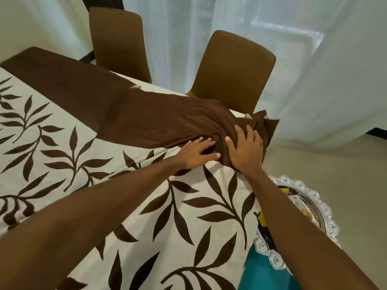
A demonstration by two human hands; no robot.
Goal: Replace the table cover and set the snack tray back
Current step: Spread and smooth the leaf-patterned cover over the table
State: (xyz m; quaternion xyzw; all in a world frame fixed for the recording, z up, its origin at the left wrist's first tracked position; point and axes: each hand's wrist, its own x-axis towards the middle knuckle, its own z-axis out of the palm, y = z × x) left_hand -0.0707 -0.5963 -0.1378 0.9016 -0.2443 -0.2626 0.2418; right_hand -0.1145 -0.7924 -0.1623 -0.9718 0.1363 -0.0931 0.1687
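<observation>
— Cream table cover (73, 143) with brown leaves lies over the worktop from the left edge, and its dark brown border (136, 114) runs along the far side toward the right corner. What can go wrong from this point?

— The border is not flat. It twists and bunches more and more as it goes right. If it is pulled unevenly, I think the whole cover can slide and hang crooked.

— And the hands?

— The left hand (196, 153) rests on the brown cloth with its fingers (196, 143) spread and rather straight; it presses and does not grip. The right hand (245, 151) lies just beside it, on top of the bunch, also spread flat. With only flat fingers the cloth may slip under them instead of following. The bunch hangs over the corner, in front of the nearer chair (234, 70).

— Where is the snack tray?

— Low at the right, off the worktop. The snack tray (326, 208), with a silver lace-like rim, sits on something teal (261, 273), partly hidden by the right forearm. It is near the hanging side of the cover, so a hard tug or an elbow could knock it.
</observation>
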